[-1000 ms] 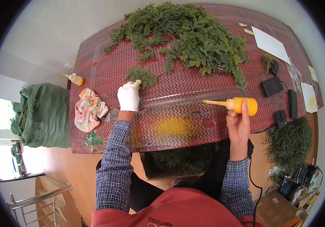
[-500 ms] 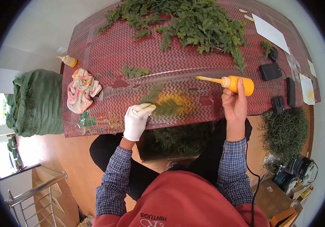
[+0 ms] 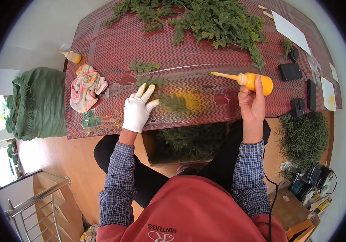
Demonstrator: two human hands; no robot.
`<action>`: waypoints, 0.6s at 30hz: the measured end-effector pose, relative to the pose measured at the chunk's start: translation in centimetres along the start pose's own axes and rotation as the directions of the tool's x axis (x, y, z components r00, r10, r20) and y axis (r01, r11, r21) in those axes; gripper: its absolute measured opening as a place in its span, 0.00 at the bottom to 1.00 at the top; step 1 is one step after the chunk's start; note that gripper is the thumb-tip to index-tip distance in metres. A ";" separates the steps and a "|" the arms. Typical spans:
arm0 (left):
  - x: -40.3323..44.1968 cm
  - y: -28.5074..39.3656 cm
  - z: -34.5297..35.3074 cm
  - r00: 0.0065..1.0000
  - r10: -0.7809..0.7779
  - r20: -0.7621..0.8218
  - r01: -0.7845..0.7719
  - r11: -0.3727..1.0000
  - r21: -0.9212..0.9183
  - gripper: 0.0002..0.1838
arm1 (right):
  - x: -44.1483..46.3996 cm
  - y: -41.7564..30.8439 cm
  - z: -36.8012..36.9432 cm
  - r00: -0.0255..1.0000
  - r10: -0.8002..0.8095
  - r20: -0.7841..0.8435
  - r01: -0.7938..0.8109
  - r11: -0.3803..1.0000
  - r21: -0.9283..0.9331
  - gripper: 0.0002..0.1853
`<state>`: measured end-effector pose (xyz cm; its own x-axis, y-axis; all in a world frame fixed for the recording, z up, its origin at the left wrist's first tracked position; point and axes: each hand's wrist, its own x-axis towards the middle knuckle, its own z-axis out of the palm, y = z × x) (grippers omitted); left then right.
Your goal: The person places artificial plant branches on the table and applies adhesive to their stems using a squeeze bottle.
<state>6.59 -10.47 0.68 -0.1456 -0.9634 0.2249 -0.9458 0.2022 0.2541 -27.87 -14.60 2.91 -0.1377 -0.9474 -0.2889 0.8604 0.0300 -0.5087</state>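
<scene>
My right hand is bare and wraps round a squeeze bottle of yellow liquid, its long thin nozzle pointing left above the table. My left hand, in a white glove with yellowed fingertips, has its fingers apart. Those fingertips reach to a small green artificial sprig, and the thumb is beside a larger sprig. That larger sprig lies by a yellow-stained patch of the table cover. Farther back lies another sprig.
A heap of green artificial branches covers the table's far side. At left are a stained cloth and a second bottle. Black devices and paper lie at right. A box of greenery sits between my legs.
My left hand has let go of the larger sprig, opened its fingers and moved up to the smaller one. My right hand still holds the bottle in nearly the same place.
</scene>
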 end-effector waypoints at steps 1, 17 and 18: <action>0.2 0.0 -0.6 0.999 -0.017 0.039 0.021 0.995 -0.093 0.20 | -0.1 -0.1 0.2 1.000 0.006 -0.012 -0.006 1.000 0.003 0.13; -3.2 7.1 2.5 0.952 0.282 -0.122 -0.275 0.959 0.066 0.23 | -0.1 0.1 0.0 1.000 -0.015 -0.005 0.015 1.000 -0.001 0.14; -3.6 7.6 2.6 0.958 0.261 -0.120 -0.256 0.965 0.057 0.23 | -0.1 0.1 -0.1 1.000 -0.014 0.000 0.014 1.000 0.000 0.14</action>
<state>-0.87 -5.94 -0.64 -0.3512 -0.8491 0.3946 -0.8920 0.4315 0.1345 -27.77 -14.46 2.80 -0.1499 -0.9476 -0.2822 0.8587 0.0167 -0.5122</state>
